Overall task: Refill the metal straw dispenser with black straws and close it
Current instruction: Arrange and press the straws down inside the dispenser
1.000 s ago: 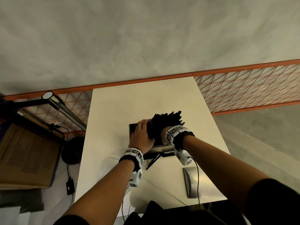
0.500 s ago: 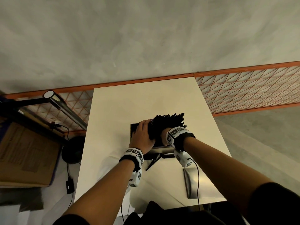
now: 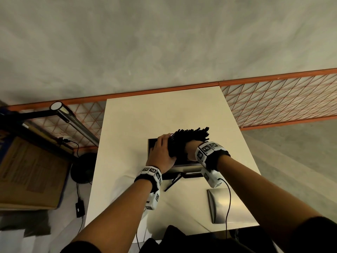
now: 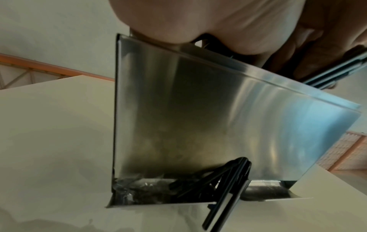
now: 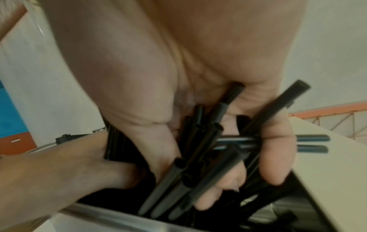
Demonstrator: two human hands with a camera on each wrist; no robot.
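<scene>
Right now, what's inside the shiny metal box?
Black straws stick out of the open top of the metal straw dispenser, held by both hands. A few straws poke from its bottom slot. How full it is stays hidden behind the hands and walls.

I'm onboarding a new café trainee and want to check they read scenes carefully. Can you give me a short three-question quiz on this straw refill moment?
1. True or false: the metal lid is already fitted on the straw dispenser.
2. Which hand has the bundle of black straws in its grip?
A. left hand
B. right hand
C. neither
3. Fill in: a few loose straws poke out of the dispenser's ____ slot onto the table.

Key:
1. False; it lies on the table, near the right forearm.
2. B; the left hand rests on the dispenser's top edge beside the bundle.
3. bottom
</scene>
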